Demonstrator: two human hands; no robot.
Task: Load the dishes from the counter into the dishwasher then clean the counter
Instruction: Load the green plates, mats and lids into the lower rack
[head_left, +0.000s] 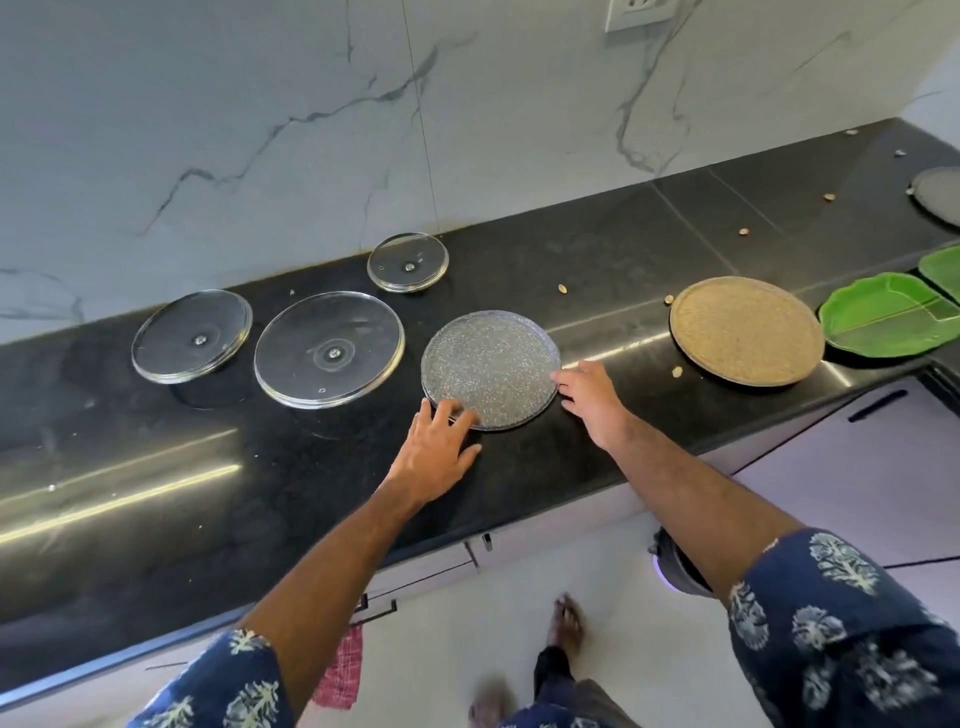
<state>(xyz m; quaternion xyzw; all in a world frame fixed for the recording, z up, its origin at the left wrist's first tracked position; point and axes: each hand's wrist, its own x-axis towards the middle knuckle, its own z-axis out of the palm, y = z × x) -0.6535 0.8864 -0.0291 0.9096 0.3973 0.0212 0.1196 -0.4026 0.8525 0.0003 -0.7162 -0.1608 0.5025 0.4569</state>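
A person in a printed blue shirt reaches both hands to a speckled grey plate (490, 369) lying flat near the front edge of the black tabletop (623, 249). The left hand (436, 449) rests spread fingers on the plate's near rim; the right hand (589, 397) touches its right rim, fingers loosely extended. Three glass lids (329, 349) sit left, a tan plate (746, 331) and green dish (883, 325) right.

Three glass lids (328, 349), two speckled plates (490, 370), two green leaf-shaped dishes (889, 323) and two hands (436, 447) show on the counter (597, 249)
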